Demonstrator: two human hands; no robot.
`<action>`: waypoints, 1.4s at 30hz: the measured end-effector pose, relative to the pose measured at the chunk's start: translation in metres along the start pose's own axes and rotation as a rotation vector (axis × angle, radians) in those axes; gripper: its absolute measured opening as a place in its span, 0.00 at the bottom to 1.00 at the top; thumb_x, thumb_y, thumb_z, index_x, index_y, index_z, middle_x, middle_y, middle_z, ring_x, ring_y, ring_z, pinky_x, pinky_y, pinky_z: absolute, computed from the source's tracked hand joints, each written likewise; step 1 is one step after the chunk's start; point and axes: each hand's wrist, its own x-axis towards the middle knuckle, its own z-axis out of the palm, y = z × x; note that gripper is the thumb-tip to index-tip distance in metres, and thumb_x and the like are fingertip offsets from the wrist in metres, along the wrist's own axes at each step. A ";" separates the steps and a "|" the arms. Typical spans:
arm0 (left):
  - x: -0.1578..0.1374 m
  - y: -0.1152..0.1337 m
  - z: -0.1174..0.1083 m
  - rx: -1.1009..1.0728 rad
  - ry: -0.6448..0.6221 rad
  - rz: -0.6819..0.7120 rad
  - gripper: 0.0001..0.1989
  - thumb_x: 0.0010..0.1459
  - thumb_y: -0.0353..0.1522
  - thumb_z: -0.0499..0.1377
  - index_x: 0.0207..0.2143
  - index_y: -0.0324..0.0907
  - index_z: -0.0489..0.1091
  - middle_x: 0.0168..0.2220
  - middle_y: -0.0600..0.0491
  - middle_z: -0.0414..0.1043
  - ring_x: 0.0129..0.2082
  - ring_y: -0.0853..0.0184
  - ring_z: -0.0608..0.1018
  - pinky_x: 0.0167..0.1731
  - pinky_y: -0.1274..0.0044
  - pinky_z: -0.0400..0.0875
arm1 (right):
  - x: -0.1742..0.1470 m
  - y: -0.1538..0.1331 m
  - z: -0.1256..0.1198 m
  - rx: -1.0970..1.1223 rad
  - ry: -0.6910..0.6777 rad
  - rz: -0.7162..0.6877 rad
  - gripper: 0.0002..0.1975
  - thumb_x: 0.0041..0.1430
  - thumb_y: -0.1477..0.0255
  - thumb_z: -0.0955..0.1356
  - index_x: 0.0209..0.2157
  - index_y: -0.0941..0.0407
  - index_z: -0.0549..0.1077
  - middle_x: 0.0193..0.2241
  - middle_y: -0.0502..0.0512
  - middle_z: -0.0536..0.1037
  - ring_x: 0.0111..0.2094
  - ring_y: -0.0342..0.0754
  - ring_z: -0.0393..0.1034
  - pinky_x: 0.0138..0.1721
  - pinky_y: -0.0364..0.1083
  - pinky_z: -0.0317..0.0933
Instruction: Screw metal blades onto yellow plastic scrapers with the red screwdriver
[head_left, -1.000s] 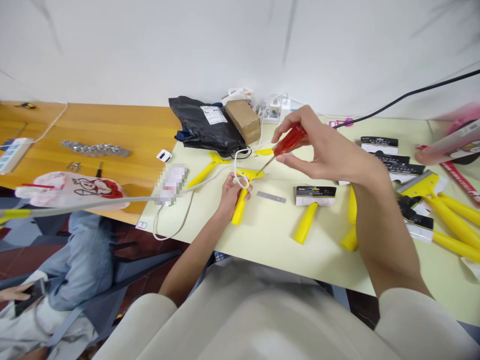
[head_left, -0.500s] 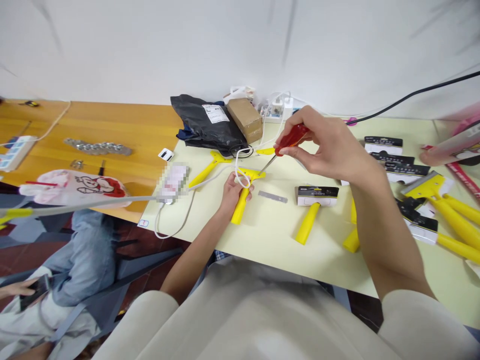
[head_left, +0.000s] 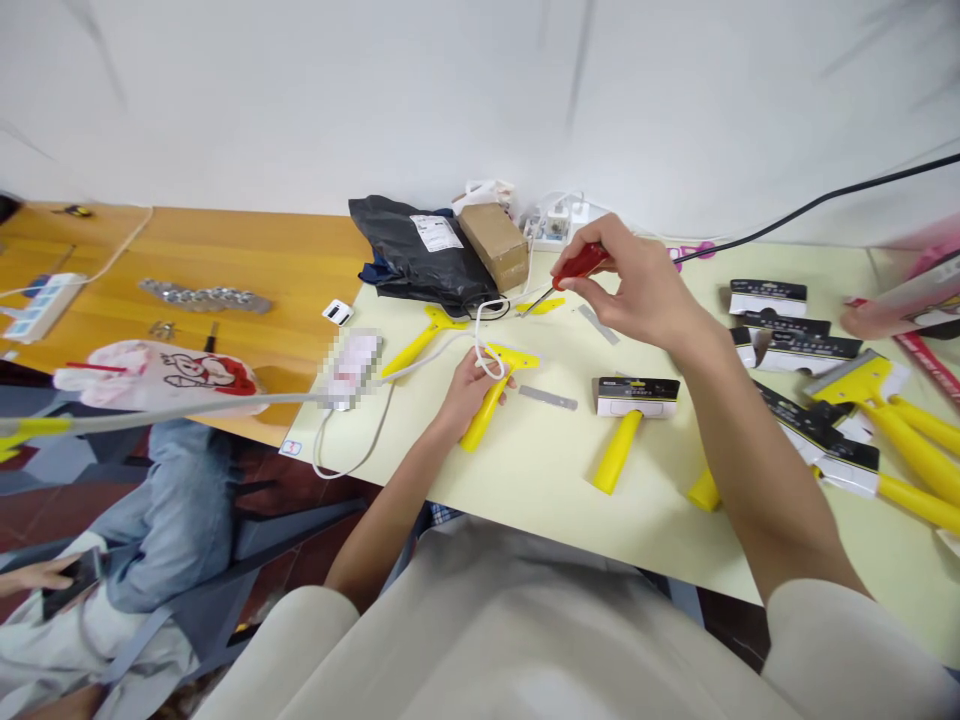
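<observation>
1. Screwdriver (head_left: 581,262) sits gripped in the right hand (head_left: 641,285), at 1 o'clock from the yellow scraper (head_left: 481,418), its tip apart from the scraper's head.
2. Left hand (head_left: 466,388) holds that scraper over the table (head_left: 540,480), handle pointing to 7 o'clock.
3. Blade (head_left: 548,398) lies just beside the scraper at 3 o'clock.
4. Black bag (head_left: 420,262) rests at 11 o'clock, brown box (head_left: 495,246) at 12.

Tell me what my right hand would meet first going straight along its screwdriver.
Likely the white cable, looped near your left hand, beyond the screwdriver. Depth is unclear; the tip might touch the table first.
</observation>
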 end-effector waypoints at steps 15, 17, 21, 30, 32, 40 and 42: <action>0.002 -0.001 -0.005 -0.097 0.002 -0.011 0.24 0.56 0.37 0.74 0.45 0.46 0.64 0.35 0.55 0.74 0.32 0.68 0.81 0.23 0.80 0.70 | 0.001 0.008 0.004 -0.019 0.023 0.072 0.12 0.68 0.63 0.73 0.51 0.46 0.72 0.44 0.53 0.83 0.44 0.56 0.81 0.53 0.62 0.77; 0.002 -0.001 -0.005 -0.087 0.011 -0.014 0.23 0.56 0.37 0.74 0.45 0.45 0.64 0.35 0.55 0.74 0.32 0.68 0.81 0.23 0.80 0.70 | 0.000 -0.004 -0.004 -0.021 0.053 0.085 0.14 0.66 0.63 0.75 0.50 0.46 0.72 0.44 0.52 0.84 0.45 0.57 0.81 0.53 0.62 0.77; 0.002 -0.002 -0.003 -0.096 0.020 -0.035 0.24 0.55 0.37 0.75 0.43 0.45 0.64 0.35 0.55 0.73 0.33 0.66 0.82 0.22 0.80 0.70 | -0.003 -0.032 -0.019 0.025 0.092 0.102 0.15 0.65 0.68 0.76 0.49 0.46 0.71 0.44 0.52 0.84 0.45 0.56 0.83 0.53 0.60 0.78; -0.001 -0.003 0.004 -0.118 -0.032 -0.059 0.24 0.55 0.38 0.75 0.42 0.45 0.63 0.37 0.53 0.74 0.36 0.62 0.83 0.21 0.79 0.71 | -0.010 -0.060 -0.016 0.168 0.113 0.081 0.16 0.62 0.63 0.78 0.47 0.46 0.71 0.43 0.51 0.83 0.46 0.57 0.83 0.52 0.61 0.80; -0.001 -0.003 0.004 -0.115 -0.026 -0.053 0.24 0.55 0.39 0.75 0.43 0.45 0.64 0.38 0.53 0.74 0.36 0.63 0.83 0.21 0.79 0.71 | -0.010 -0.060 -0.012 0.170 0.081 0.090 0.16 0.62 0.64 0.78 0.47 0.46 0.71 0.43 0.51 0.83 0.46 0.58 0.83 0.52 0.62 0.80; -0.001 -0.003 0.003 -0.121 -0.017 -0.058 0.25 0.53 0.40 0.76 0.42 0.44 0.64 0.39 0.52 0.76 0.36 0.64 0.83 0.22 0.80 0.71 | -0.011 -0.059 -0.009 0.163 -0.012 0.119 0.18 0.63 0.61 0.77 0.50 0.44 0.72 0.46 0.55 0.84 0.50 0.62 0.82 0.53 0.63 0.79; -0.001 -0.003 0.003 -0.119 -0.017 -0.057 0.25 0.53 0.39 0.76 0.42 0.44 0.64 0.38 0.52 0.76 0.36 0.64 0.83 0.22 0.80 0.71 | -0.010 -0.058 -0.010 0.154 -0.024 0.114 0.18 0.63 0.62 0.77 0.51 0.44 0.72 0.46 0.54 0.84 0.50 0.62 0.82 0.53 0.63 0.79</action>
